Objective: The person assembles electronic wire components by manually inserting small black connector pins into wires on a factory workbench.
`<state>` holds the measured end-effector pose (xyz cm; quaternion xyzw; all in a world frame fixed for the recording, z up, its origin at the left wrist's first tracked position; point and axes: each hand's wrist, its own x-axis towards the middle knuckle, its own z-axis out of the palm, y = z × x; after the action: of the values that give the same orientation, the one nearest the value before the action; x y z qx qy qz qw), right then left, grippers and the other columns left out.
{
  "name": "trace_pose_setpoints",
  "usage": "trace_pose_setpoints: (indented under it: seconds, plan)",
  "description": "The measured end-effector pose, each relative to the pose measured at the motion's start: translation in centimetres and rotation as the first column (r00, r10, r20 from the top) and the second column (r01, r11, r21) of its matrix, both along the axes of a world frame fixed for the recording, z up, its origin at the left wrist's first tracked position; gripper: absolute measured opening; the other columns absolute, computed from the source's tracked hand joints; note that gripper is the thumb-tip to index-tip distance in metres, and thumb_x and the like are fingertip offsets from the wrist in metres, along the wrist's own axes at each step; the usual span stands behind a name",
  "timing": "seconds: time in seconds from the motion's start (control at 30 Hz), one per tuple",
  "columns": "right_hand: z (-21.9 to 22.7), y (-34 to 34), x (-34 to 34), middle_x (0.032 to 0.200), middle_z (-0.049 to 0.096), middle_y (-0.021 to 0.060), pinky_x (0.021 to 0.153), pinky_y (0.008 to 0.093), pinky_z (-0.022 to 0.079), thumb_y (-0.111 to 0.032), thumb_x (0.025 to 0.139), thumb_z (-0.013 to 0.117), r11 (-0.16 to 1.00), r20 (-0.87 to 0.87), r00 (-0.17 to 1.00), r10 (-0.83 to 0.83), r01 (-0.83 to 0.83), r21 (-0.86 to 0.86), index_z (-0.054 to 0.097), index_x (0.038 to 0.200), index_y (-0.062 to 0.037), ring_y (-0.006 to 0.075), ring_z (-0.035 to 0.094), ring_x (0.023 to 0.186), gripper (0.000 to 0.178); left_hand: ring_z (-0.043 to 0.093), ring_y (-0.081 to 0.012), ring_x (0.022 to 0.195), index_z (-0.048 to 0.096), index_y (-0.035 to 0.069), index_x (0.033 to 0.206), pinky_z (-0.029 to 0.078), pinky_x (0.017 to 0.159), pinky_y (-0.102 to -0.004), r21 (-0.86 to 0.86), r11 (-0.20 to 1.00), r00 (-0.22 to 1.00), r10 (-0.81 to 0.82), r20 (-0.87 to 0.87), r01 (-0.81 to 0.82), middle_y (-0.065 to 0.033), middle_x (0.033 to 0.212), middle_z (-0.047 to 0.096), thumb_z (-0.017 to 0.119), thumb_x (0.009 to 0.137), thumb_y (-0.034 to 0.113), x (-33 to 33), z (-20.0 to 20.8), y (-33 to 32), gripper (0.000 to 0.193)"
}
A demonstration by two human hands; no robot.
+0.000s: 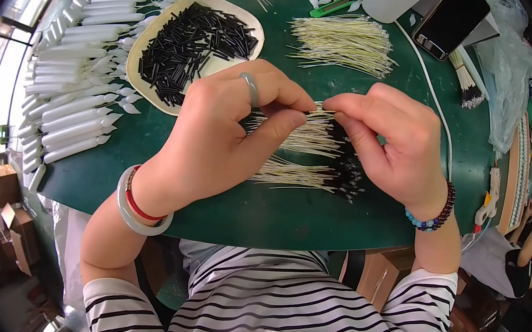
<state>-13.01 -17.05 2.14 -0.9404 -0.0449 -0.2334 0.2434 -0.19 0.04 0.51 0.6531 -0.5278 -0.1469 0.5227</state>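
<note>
My left hand (224, 128) and my right hand (397, 138) meet over the table, both pinched at the fingertips on a thin pale wire (319, 106). Fingers cover most of it, so its ends do not show well. Beneath the hands lie two bunches of cream wires (294, 174) whose right ends carry black sleeves and small clear tips (348, 175). The upper bunch is partly behind my fingers. Left of them, beyond my left hand, a cream dish (136, 63) holds many short black tubes (184, 45).
White candle-shaped sticks with flame tips (81, 119) are piled at the left. Farther back lie a wire bundle (342, 40), a green cutter (332, 7) and a black phone (452, 20). A white cable (429, 83) crosses the right; a glue gun (488, 204) hangs near the edge.
</note>
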Motion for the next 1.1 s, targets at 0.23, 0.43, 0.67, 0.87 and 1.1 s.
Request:
trace_pose_setpoints:
  seconds: [0.23, 0.43, 0.67, 0.87, 1.1]
  plan:
    - [0.2, 0.2, -0.1, 0.063, 0.051, 0.0057, 0.045, 0.0306, 0.039, -0.001, 0.075, 0.068, 0.998, 0.018, 1.000, 0.009, -0.008, -0.066, 0.067, 0.088, -0.0058, 0.0209, 0.051, 0.052, 0.014, 0.058, -0.0151, 0.081, 0.064, -0.004, 0.090, 0.046, 0.071, -0.0240, -0.007, 1.000, 1.000, 0.008, -0.023, -0.008, -0.0078, 0.089, 0.062, 0.063, 0.077, -0.012, 0.1, -0.1, 0.1, 0.015]
    - [-0.1, 0.6, -0.2, 0.064, 0.051, 0.0053, 0.045, 0.0295, 0.038, 0.003, 0.071, 0.071, 0.976, 0.083, 0.996, 0.036, -0.017, -0.216, 0.068, 0.090, -0.0039, 0.0197, 0.049, 0.052, 0.020, 0.060, -0.0176, 0.073, 0.067, -0.001, 0.085, 0.047, 0.065, -0.0246, -0.088, 0.995, 0.980, 0.051, 0.194, -0.034, -0.0075, 0.080, 0.063, 0.067, 0.072, -0.010, 0.0, -0.3, -0.3, 0.015]
    - [-0.1, 0.6, 0.1, 0.066, 0.051, 0.0053, 0.047, 0.0317, 0.043, -0.007, 0.076, 0.068, 0.997, 0.020, 0.999, 0.039, -0.037, -0.063, 0.065, 0.085, -0.0066, 0.0227, 0.054, 0.055, 0.009, 0.061, -0.0188, 0.070, 0.067, 0.000, 0.084, 0.048, 0.062, -0.0262, -0.093, 0.993, 0.975, 0.084, 0.206, -0.066, -0.0081, 0.079, 0.064, 0.069, 0.072, -0.008, -0.2, -0.6, -0.4, 0.015]
    - [0.2, 0.2, 0.0, 0.062, 0.052, 0.0058, 0.046, 0.0272, 0.037, 0.002, 0.077, 0.067, 0.997, -0.013, 0.999, 0.047, -0.046, 0.058, 0.069, 0.088, -0.0027, 0.0164, 0.048, 0.051, 0.012, 0.060, -0.0191, 0.075, 0.065, 0.000, 0.086, 0.048, 0.066, -0.0271, -0.047, 0.999, 0.994, 0.032, 0.105, -0.027, -0.0085, 0.082, 0.064, 0.065, 0.074, -0.008, 0.1, -0.2, -0.2, 0.014]
    - [0.6, 0.1, -0.1, 0.064, 0.055, 0.0054, 0.048, 0.0254, 0.037, 0.002, 0.079, 0.065, 0.975, -0.082, 0.995, 0.058, -0.039, 0.218, 0.069, 0.088, -0.0004, 0.0139, 0.049, 0.053, 0.010, 0.058, -0.0191, 0.076, 0.065, -0.001, 0.088, 0.046, 0.069, -0.0267, -0.052, 0.998, 0.997, -0.019, 0.076, 0.023, -0.0086, 0.084, 0.062, 0.060, 0.076, -0.010, 0.2, -0.1, -0.1, 0.015]
